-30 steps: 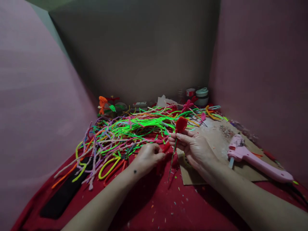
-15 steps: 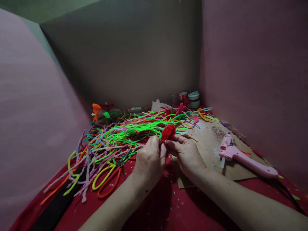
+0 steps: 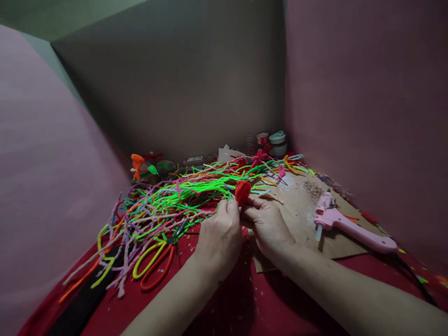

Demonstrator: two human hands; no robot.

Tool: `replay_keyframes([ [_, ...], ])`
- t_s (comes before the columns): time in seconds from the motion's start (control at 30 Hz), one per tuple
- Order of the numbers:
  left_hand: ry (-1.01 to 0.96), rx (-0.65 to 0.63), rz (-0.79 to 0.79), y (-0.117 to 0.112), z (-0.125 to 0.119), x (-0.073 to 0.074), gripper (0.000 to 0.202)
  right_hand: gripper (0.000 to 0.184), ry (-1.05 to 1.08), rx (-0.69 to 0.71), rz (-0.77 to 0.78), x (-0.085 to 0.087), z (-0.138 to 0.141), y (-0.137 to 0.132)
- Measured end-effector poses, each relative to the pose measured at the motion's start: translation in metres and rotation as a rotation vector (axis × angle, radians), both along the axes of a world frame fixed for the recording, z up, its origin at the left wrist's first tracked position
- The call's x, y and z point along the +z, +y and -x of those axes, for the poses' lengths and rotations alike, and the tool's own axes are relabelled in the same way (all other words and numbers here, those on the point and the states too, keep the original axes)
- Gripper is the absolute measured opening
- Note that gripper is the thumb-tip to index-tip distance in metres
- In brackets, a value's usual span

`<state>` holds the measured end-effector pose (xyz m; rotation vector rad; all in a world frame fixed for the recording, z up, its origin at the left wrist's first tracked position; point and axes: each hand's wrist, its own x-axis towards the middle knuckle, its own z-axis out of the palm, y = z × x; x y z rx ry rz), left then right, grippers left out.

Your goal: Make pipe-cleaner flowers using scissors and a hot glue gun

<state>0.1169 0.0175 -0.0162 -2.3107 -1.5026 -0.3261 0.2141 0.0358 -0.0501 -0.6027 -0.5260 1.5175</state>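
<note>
A fuzzy red pipe-cleaner flower (image 3: pixel 242 192) stands upright between my two hands, its lower end hidden by fingers. My left hand (image 3: pixel 221 233) is closed at its base from the left, knuckles toward me. From the right, the thumb and fingers of my right hand (image 3: pixel 268 224) pinch the same base. Just beyond the hands spreads a loose heap of pipe cleaners (image 3: pixel 196 189), mostly bright green with pink, purple and orange ones. Left of my left hand lie scissors (image 3: pixel 159 261) with one yellow and one red handle loop.
A pink glue gun (image 3: pixel 353 228) rests on a brown board (image 3: pixel 297 210) at the right, its cord trailing off. Behind stand a lidded pale-blue container (image 3: pixel 278 142) and an orange pipe-cleaner flower (image 3: pixel 137 164). A black strip (image 3: pixel 86 298) lies left on the red cloth (image 3: pixel 224 308).
The red flower has turned and now stands more upright. My fingers have shifted at its base, the left hand rolling over slightly. The whole view has moved a little.
</note>
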Motion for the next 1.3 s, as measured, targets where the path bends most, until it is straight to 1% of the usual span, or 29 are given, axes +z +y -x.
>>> replay_keyframes([
  [0.1,-0.095,-0.041,0.023,0.003,0.003,0.002,0.016,0.02,-0.004,0.009,0.004,-0.001,0.001,0.0],
  [0.27,-0.367,-0.074,0.102,0.01,0.006,0.007,0.011,0.018,0.007,0.023,-0.005,-0.004,0.003,-0.001],
  [0.33,-0.436,-0.086,0.108,0.01,0.006,0.007,0.008,0.018,0.011,0.031,-0.012,-0.005,0.003,-0.001],
  [0.47,-0.415,-0.128,0.081,0.009,0.007,0.002,0.009,0.018,0.023,0.044,-0.012,-0.007,0.003,0.0],
  [0.63,-0.364,-0.111,0.046,0.008,0.008,-0.002,0.011,0.022,0.07,0.046,0.046,-0.007,0.005,0.001],
  [0.73,-0.464,-0.114,0.117,0.006,0.008,0.003,0.011,0.022,0.064,0.06,0.082,-0.006,0.005,0.0],
  [0.83,-0.684,-0.106,0.276,0.004,0.008,0.009,0.013,0.023,0.058,0.075,0.098,-0.004,0.003,0.0],
  [0.93,-0.871,-0.064,0.448,0.006,0.009,0.012,0.015,0.024,0.069,0.091,0.066,-0.004,0.003,-0.001],
  [1.0,-0.919,-0.027,0.516,0.009,0.01,0.012,0.014,0.023,0.072,0.105,0.027,-0.004,0.004,-0.001],
  [1.07,-0.915,0.009,0.541,0.012,0.012,0.01,0.013,0.023,0.064,0.112,0.001,-0.005,0.004,-0.001],
  [1.13,-0.901,0.025,0.522,0.015,0.013,0.007,0.01,0.023,0.05,0.113,-0.016,-0.007,0.004,0.0],
  [1.2,-0.911,0.012,0.481,0.017,0.013,0.004,0.006,0.024,0.042,0.109,-0.01,-0.008,0.004,0.0],
  [1.3,-0.954,-0.026,0.486,0.017,0.012,0.002,0.007,0.023,0.03,0.091,0.021,-0.007,0.004,0.001],
])
